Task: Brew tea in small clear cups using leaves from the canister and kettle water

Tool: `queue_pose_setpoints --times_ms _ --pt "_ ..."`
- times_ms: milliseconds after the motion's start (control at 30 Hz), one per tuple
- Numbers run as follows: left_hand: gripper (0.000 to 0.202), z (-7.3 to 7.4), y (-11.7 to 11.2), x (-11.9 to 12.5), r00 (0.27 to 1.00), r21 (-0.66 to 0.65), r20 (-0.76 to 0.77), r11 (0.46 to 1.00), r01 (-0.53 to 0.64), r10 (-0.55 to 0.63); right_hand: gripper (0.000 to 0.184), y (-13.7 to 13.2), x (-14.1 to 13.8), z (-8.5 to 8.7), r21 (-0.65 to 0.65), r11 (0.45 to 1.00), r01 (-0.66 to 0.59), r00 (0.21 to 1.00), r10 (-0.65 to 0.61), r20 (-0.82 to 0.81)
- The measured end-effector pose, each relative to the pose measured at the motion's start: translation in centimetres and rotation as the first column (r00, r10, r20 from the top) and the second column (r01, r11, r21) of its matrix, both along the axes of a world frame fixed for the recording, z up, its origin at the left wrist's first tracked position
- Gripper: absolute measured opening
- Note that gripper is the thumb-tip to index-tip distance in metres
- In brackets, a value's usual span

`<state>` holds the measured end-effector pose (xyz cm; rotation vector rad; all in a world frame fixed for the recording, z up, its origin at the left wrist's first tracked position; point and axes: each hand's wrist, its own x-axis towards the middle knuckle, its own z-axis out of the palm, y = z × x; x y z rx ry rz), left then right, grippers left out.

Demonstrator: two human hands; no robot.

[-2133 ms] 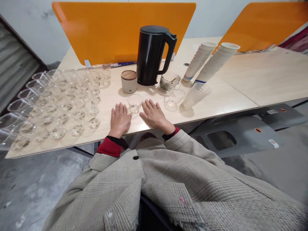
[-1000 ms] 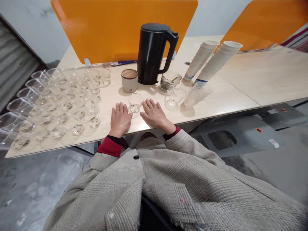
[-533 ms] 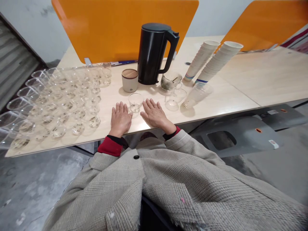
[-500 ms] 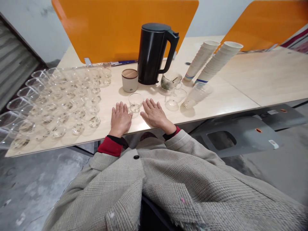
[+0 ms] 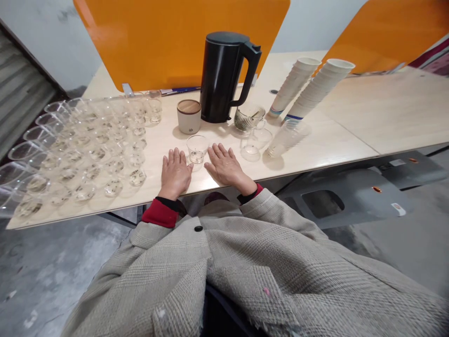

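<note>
My left hand (image 5: 176,174) lies flat on the wooden table (image 5: 336,145) near its front edge, fingers stretched out and holding nothing. Opposite it, my right hand (image 5: 226,164) rests palm down with its fingers extended. Between the two stands a clear plastic cup (image 5: 197,150) with dark bits at its bottom. A glass pitcher (image 5: 256,144), empty-looking, is to the right of my right hand, beside a leaning stack of clear plastic cups (image 5: 286,139). Behind the single cup sits a pale canister (image 5: 189,121) with a wooden lid.
Many clear cups (image 5: 93,152) with dark bits crowd the table's left side. A black kettle (image 5: 220,79) stands at the back near a ribbed glass bowl (image 5: 247,119). Two tall paper cup stacks (image 5: 315,91) lean at right, before orange partitions (image 5: 168,47). Grey chairs (image 5: 351,196) are below.
</note>
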<state>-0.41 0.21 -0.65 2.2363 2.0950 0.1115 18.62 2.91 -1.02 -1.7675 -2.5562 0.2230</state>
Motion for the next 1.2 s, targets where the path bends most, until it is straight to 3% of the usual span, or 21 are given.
queue_pose_setpoints --times_ms 1200 --pt "0.068 -0.56 0.17 -0.25 1.000 0.033 0.006 0.999 0.007 -0.007 0.074 0.18 0.08 -0.28 0.021 1.000 -0.014 1.000 0.014 0.005"
